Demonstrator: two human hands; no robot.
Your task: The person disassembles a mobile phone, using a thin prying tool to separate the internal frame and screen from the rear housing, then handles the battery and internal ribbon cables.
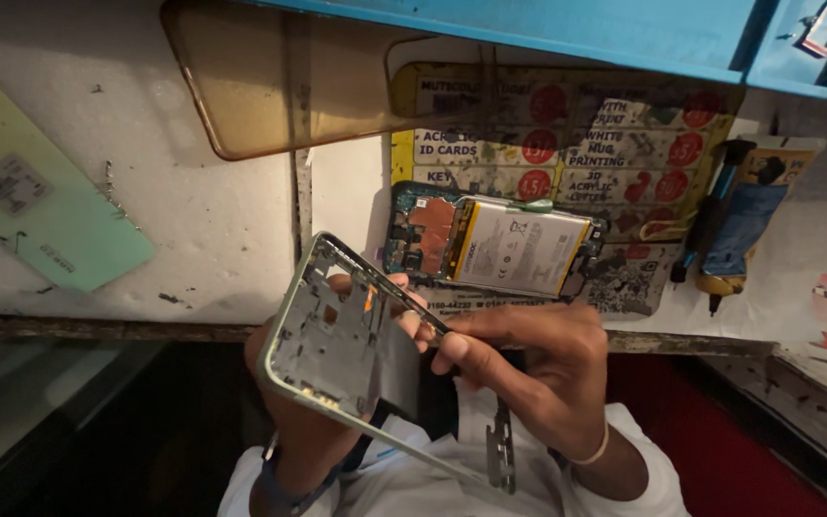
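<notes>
— So, going from nine o'clock across, what do we have?

— At the far left we see a pale green back cover point(35, 206) lying flat on the white bench point(212, 220), well apart from our hands. At twelve o'clock an amber clear case point(270, 86) lies partly under the edge of a blue mat point(567, 29).

— And our hands?

— Our left hand point(303, 421) comes up from six o'clock, closed around the phone frame point(332, 335) from behind, its fingertips point(399, 282) showing over the frame's upper edge. We hold the frame tilted above the bench edge, its inner side toward us.

— The right hand?

— Our right hand point(538, 369) sits just right of centre, fingers drawn together, thumb and forefinger pinching the frame's right rail. We cannot tell whether anything small sits between the fingertips.

— Beyond the hands?

— Toward one o'clock the opened phone point(490, 244) lies face down on a printed card point(643, 144), its battery point(519, 249) and board exposed, near the frame but not touching it. At three o'clock a small tool point(710, 225) leans beside a blue and yellow pack point(748, 225).
</notes>
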